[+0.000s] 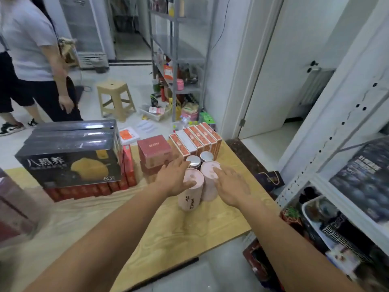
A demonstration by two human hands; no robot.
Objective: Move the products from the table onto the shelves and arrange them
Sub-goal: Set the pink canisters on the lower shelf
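Two pink cylindrical canisters stand side by side on the wooden table (189,228). My left hand (174,178) lies over the top of the left pink canister (190,197), thumb on its lid and fingers stretched past it. My right hand (229,186) rests with straight fingers on the lid of the right pink canister (208,186). Behind them stand two silver-lidded jars (193,161), a row of orange boxes (195,140) and a red box (154,150). A large black box (69,157) sits on red boxes at the left. The white shelf unit (336,148) is at my right.
A person (31,49) stands at the far left beyond the table. A beige plastic stool (115,98) and a grey metal rack (179,60) with bottles stand on the floor behind. Goods lie on the floor by the rack and under the shelf at lower right.
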